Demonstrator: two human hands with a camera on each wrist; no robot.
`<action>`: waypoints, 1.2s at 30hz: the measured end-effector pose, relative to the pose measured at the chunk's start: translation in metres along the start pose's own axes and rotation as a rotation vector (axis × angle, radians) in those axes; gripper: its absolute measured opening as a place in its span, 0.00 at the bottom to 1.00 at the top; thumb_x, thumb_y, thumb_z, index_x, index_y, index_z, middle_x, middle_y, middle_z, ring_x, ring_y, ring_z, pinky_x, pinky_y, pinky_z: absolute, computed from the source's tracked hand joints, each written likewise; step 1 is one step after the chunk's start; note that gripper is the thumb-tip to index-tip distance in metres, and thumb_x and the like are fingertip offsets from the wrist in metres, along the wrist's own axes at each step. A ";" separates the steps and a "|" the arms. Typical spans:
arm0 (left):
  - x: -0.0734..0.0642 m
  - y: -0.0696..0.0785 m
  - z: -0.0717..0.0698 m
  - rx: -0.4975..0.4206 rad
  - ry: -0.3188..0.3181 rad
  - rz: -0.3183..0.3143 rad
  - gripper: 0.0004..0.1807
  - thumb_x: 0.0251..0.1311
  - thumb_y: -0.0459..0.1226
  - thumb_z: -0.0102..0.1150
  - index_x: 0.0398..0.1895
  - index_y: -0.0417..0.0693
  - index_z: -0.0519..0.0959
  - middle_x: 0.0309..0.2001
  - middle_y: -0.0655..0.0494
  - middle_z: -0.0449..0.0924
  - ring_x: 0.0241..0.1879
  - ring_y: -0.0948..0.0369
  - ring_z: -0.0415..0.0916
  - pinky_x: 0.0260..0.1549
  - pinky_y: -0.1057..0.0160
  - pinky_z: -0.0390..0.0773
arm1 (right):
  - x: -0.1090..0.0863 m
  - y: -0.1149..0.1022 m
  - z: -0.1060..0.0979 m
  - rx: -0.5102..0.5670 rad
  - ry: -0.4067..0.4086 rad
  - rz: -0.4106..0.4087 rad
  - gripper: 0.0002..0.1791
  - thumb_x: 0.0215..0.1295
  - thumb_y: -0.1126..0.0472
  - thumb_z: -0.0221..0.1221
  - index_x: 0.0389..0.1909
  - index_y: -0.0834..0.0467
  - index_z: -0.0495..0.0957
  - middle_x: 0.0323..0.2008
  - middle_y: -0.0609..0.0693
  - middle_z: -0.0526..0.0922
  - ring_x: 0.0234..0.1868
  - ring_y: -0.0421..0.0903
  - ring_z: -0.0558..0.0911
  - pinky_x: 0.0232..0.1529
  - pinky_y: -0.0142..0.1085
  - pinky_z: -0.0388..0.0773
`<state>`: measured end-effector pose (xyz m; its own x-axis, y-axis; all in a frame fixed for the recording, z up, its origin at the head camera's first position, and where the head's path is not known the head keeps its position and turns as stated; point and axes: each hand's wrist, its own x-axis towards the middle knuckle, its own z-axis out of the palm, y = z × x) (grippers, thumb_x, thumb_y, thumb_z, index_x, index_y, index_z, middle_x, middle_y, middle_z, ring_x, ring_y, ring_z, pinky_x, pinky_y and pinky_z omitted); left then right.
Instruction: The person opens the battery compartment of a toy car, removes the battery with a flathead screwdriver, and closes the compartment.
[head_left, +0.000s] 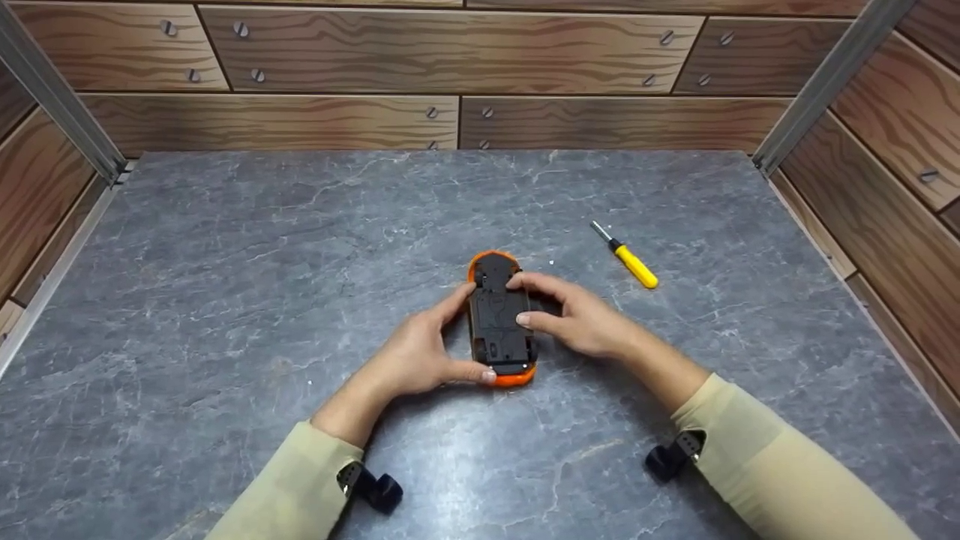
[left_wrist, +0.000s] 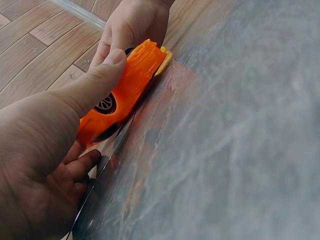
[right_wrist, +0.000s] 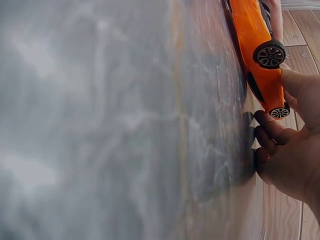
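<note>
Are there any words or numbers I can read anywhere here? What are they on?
No, there are none that can be read.
Black underside of the upside-down orange toy car: any tiny marks moulded there are too small to read.
Yellow-handled screwdriver: no letters or numbers can be made out.
Wheel: spokes show, but no readable writing.
</note>
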<state>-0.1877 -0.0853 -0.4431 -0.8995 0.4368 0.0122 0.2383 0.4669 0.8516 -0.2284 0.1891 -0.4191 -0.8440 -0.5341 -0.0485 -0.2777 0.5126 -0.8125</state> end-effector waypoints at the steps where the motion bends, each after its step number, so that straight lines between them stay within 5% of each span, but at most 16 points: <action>1: 0.000 0.000 0.000 -0.002 0.001 -0.001 0.71 0.39 0.56 0.88 0.87 0.59 0.55 0.81 0.50 0.61 0.79 0.57 0.58 0.78 0.55 0.56 | 0.000 0.000 0.000 0.001 -0.001 -0.002 0.25 0.76 0.56 0.65 0.71 0.46 0.75 0.72 0.53 0.75 0.70 0.54 0.73 0.75 0.55 0.65; 29: 0.001 -0.001 -0.001 0.013 0.009 0.012 0.69 0.40 0.57 0.88 0.86 0.60 0.56 0.81 0.50 0.62 0.78 0.57 0.59 0.78 0.56 0.57 | 0.002 -0.001 -0.001 0.056 0.026 -0.059 0.25 0.72 0.60 0.68 0.68 0.51 0.75 0.65 0.52 0.80 0.66 0.51 0.78 0.71 0.53 0.70; 36: 0.000 -0.001 -0.001 0.020 0.007 0.003 0.70 0.39 0.58 0.88 0.86 0.61 0.55 0.81 0.49 0.60 0.79 0.55 0.59 0.78 0.54 0.57 | 0.003 -0.002 -0.002 0.002 0.084 -0.117 0.24 0.67 0.60 0.73 0.63 0.50 0.80 0.78 0.54 0.67 0.78 0.57 0.65 0.78 0.57 0.59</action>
<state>-0.1886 -0.0861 -0.4436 -0.9012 0.4330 0.0180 0.2478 0.4807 0.8411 -0.2312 0.1878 -0.4167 -0.8414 -0.5319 0.0956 -0.3759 0.4488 -0.8107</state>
